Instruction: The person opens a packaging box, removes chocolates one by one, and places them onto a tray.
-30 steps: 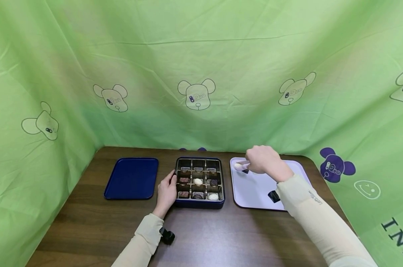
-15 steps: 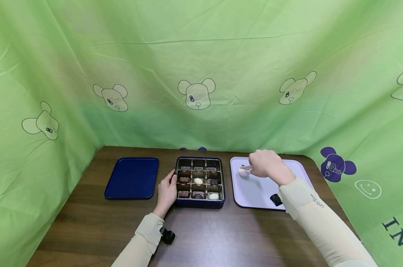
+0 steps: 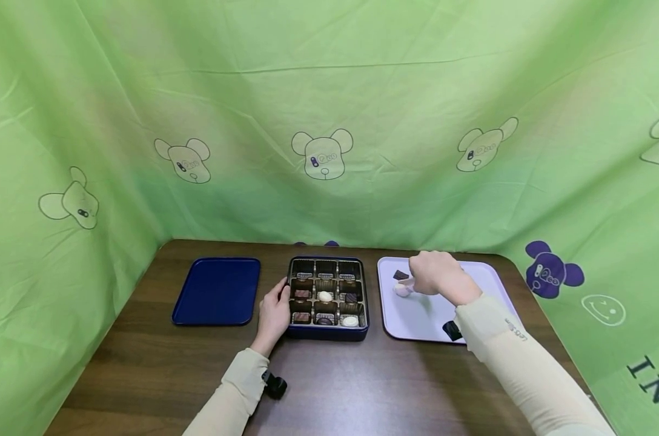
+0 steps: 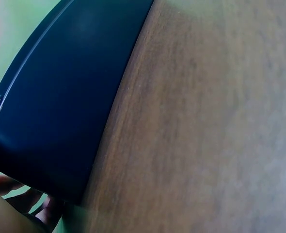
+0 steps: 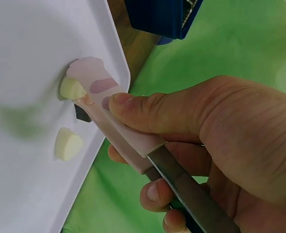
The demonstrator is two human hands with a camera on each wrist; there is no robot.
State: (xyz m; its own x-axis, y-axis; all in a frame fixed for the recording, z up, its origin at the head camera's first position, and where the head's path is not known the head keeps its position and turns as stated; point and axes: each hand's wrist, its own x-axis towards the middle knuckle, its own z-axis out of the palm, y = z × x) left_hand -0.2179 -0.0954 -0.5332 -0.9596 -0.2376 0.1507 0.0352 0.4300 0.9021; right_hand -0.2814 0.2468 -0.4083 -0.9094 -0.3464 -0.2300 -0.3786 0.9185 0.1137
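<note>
White chocolate (image 3: pixel 401 290) in pink tongs (image 5: pixel 115 118)

I see a dark brown wooden table (image 3: pixel 329 387) with green cloth hung along its back and sides. Three things lie directly on it in a row: a flat blue tray (image 3: pixel 216 291) on the left, a dark blue compartment box (image 3: pixel 327 332) in the middle, and a pale lilac tray (image 3: pixel 422 315) on the right, each apart from the next.
</note>
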